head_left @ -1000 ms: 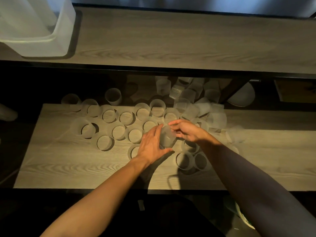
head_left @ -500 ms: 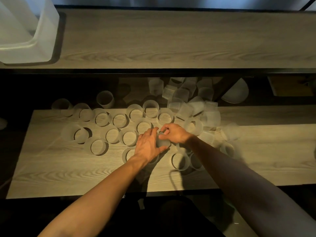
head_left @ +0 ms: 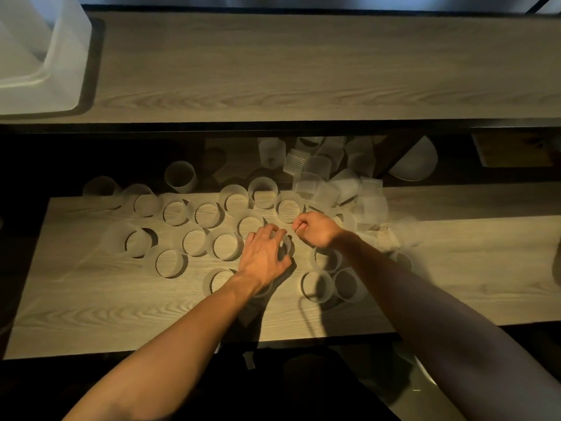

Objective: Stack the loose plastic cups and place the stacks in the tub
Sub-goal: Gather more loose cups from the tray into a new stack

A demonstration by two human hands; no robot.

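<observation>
Mostly unstacked: desk [head_left: 91, 299] holds loose cups [head_left: 224, 247] across its middle and far edge; tub [head_left: 66, 62] sits at the left end of the upper shelf [head_left: 303, 71]. Mid-desk, left hand [head_left: 264, 256] curls fingers round one cup [head_left: 287, 242]; right hand [head_left: 317, 230] fingers curled tight, contents unclear. Stacking step, early; next, nest that cup into a neighbour.

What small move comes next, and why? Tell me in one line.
Probably the right hand should pinch the nearest loose cup just beyond it and nest it into the held cup, which the left hand grips. Many cups lie unstacked on the table, and the tub stands far off on the upper shelf.
</observation>
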